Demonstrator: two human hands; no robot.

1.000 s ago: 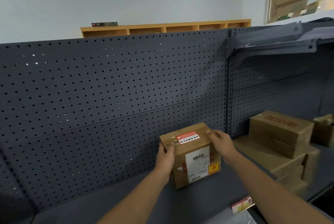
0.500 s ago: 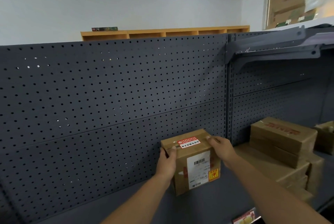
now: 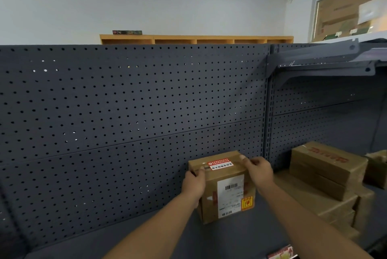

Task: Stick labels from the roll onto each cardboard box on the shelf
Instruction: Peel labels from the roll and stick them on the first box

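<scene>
Two bare hands are holding a small cardboard box (image 3: pixel 225 187) standing on the dark shelf (image 3: pixel 240 235), near its pegboard back. The left hand (image 3: pixel 193 183) is gripping its left side; the right hand (image 3: pixel 259 172) is curling over its top right edge beside a red-and-white label (image 3: pixel 221 164).

red packet (image 3: pixel 281 253): cut off by bottom edge | far-right box (image 3: pixel 377 167): cut off, blurred

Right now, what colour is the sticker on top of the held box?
Red and white sticker, clearest in the head view.
</scene>
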